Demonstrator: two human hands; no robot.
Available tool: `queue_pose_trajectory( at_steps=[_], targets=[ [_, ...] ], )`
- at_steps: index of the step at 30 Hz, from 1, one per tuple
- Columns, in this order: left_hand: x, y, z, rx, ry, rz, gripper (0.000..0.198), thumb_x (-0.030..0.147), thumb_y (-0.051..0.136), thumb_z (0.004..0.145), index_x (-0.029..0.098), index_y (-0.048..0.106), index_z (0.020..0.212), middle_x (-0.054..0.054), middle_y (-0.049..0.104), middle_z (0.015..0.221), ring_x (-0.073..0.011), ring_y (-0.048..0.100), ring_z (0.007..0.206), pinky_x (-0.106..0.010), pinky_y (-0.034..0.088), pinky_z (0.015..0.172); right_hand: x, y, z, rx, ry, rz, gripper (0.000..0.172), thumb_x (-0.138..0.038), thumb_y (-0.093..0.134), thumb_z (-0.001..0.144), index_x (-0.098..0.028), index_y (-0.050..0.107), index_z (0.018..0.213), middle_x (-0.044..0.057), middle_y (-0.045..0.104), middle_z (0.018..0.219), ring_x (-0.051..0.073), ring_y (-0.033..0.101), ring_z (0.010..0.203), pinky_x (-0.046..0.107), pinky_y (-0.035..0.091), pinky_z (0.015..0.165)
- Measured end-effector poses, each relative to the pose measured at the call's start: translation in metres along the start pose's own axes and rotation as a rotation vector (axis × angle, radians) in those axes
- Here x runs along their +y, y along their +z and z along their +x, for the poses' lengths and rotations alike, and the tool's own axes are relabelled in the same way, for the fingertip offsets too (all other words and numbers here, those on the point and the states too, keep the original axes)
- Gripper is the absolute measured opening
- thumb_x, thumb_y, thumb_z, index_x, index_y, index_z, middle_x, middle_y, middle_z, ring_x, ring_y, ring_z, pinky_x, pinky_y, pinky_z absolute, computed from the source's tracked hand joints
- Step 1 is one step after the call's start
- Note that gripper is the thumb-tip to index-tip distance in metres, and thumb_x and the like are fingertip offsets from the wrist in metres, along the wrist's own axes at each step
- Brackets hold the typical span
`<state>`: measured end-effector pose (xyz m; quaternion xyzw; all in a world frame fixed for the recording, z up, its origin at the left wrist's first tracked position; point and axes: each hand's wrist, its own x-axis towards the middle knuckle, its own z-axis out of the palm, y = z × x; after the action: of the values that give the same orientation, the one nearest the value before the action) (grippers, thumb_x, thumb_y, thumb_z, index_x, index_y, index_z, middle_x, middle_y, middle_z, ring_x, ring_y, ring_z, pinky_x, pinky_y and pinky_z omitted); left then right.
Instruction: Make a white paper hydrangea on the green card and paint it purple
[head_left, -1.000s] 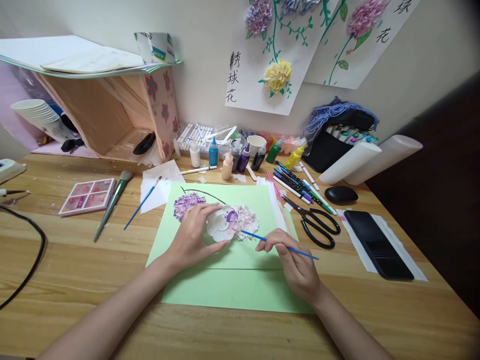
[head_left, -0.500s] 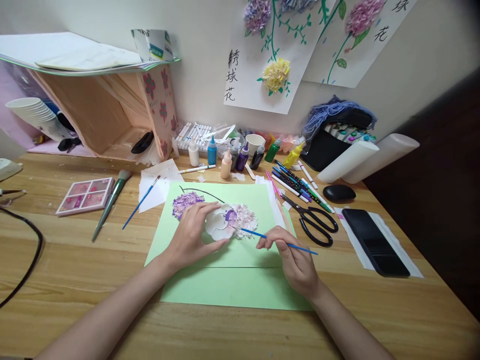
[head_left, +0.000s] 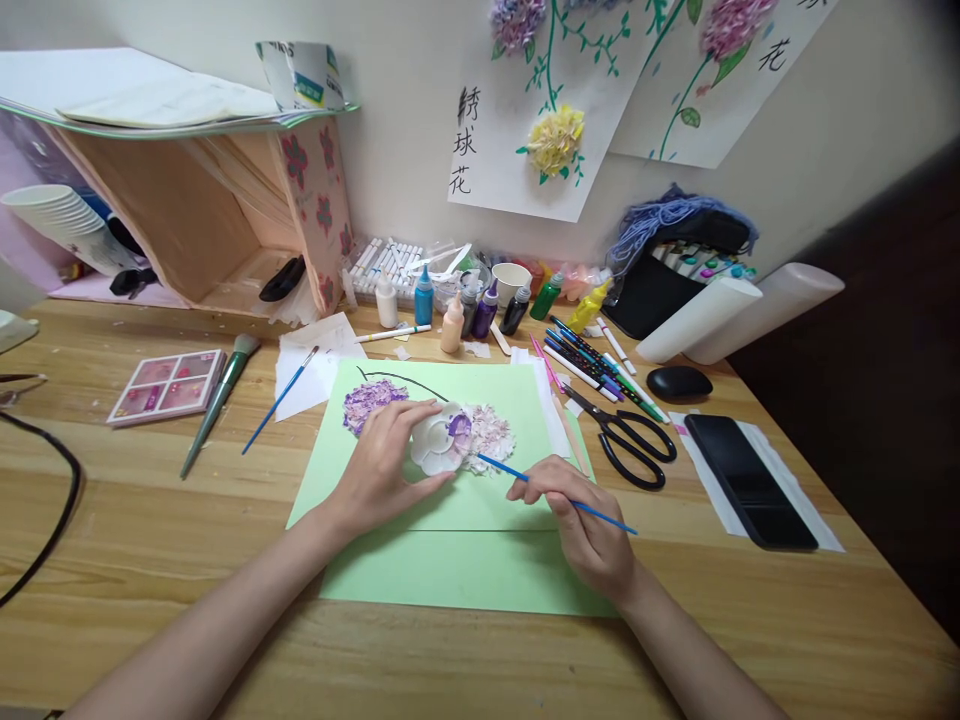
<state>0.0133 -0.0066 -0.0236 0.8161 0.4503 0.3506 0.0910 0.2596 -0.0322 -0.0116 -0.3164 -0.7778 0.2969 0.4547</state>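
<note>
My left hand (head_left: 386, 460) grips a small white paint palette (head_left: 431, 445) by its left side, thumb below and fingers above. Purple paint lies in the palette's right-hand wells. A thin blue paintbrush (head_left: 502, 467) is pinched in my right hand (head_left: 574, 515), its tip at the palette's right edge. Just right of the palette sits a pale pink and white paper-scrap flower (head_left: 493, 440), partly covered by it. A purple paper-scrap flower (head_left: 369, 405) lies behind my left fingers. Both flowers are on light green paper (head_left: 450, 570), with a dark drawn stem line above.
Small paint bottles (head_left: 452, 325) stand along the back. Black-handled scissors (head_left: 630, 440), several pens (head_left: 592, 360) and a phone (head_left: 750, 480) lie to the right. At left are a second brush (head_left: 281, 400), a large green-handled brush (head_left: 221, 405) and a pink box (head_left: 166, 385).
The brush in my right hand has tilted, its back end lower and its tip shifted slightly right along the palette's edge. My left hand and the palette stay nearly in place.
</note>
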Motion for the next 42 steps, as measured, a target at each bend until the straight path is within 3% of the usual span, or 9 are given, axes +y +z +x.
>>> queue_pose_trajectory(
  at_steps=[4,8,12,16,27,32,42],
  targets=[
    [0.0006,-0.0002,-0.0008,-0.001,0.008,0.005,0.065,0.032,0.072,0.078,0.024,0.037,0.132,-0.011,0.057,0.122,-0.0267,0.054,0.114,-0.043,0.045,0.095,-0.0002,0.0004,0.0006,-0.006,0.029,0.017,0.025,-0.025,0.037,0.101,-0.022,0.059,0.09,0.004,0.067,0.079,0.017,0.062,0.075,0.03,0.049,0.068],
    [0.0006,-0.0001,-0.0012,-0.001,0.006,0.009,0.065,0.034,0.073,0.078,0.023,0.038,0.131,-0.011,0.057,0.122,-0.0266,0.053,0.114,-0.042,0.044,0.095,0.0007,0.0,0.0005,0.074,0.053,-0.02,0.025,-0.024,0.036,0.101,-0.022,0.059,0.089,0.005,0.067,0.08,0.017,0.062,0.076,0.031,0.049,0.069],
    [0.0001,-0.0004,-0.0007,-0.005,0.009,0.003,0.065,0.034,0.072,0.078,0.022,0.037,0.131,-0.011,0.056,0.123,-0.0261,0.053,0.114,-0.041,0.044,0.096,0.0015,-0.0004,0.0001,-0.007,0.058,0.014,0.025,-0.025,0.036,0.101,-0.022,0.059,0.089,0.004,0.067,0.08,0.017,0.062,0.077,0.029,0.049,0.069],
    [0.0007,-0.001,-0.0005,0.0,0.015,0.002,0.065,0.035,0.073,0.078,0.021,0.038,0.131,-0.012,0.056,0.122,-0.0261,0.052,0.114,-0.041,0.043,0.096,0.0016,-0.0002,0.0,0.045,0.069,0.001,0.024,-0.022,0.036,0.101,-0.022,0.058,0.09,0.004,0.067,0.082,0.016,0.061,0.078,0.029,0.048,0.071],
    [0.0001,-0.0002,0.0002,-0.015,0.005,0.0,0.065,0.037,0.072,0.078,0.021,0.038,0.131,-0.011,0.056,0.122,-0.0264,0.053,0.114,-0.041,0.043,0.096,0.0004,-0.0024,-0.0009,0.028,0.028,0.029,0.025,-0.024,0.036,0.101,-0.022,0.057,0.089,0.003,0.065,0.079,0.016,0.06,0.075,0.029,0.047,0.07],
    [0.0011,-0.0005,-0.0004,-0.015,0.008,-0.003,0.065,0.038,0.072,0.078,0.021,0.038,0.131,-0.012,0.056,0.121,-0.0271,0.053,0.113,-0.041,0.043,0.095,0.002,-0.0032,-0.0009,0.058,0.019,-0.011,0.022,-0.024,0.036,0.101,-0.022,0.057,0.093,0.004,0.067,0.086,0.017,0.061,0.082,0.03,0.047,0.076],
    [0.0019,-0.0019,-0.0011,-0.034,0.014,-0.003,0.065,0.039,0.072,0.078,0.021,0.038,0.131,-0.011,0.057,0.121,-0.0261,0.053,0.112,-0.041,0.043,0.095,0.0033,-0.0019,0.0004,0.033,0.105,0.025,0.024,-0.026,0.036,0.101,-0.022,0.057,0.09,0.004,0.066,0.084,0.017,0.061,0.081,0.03,0.046,0.073]
  ],
)
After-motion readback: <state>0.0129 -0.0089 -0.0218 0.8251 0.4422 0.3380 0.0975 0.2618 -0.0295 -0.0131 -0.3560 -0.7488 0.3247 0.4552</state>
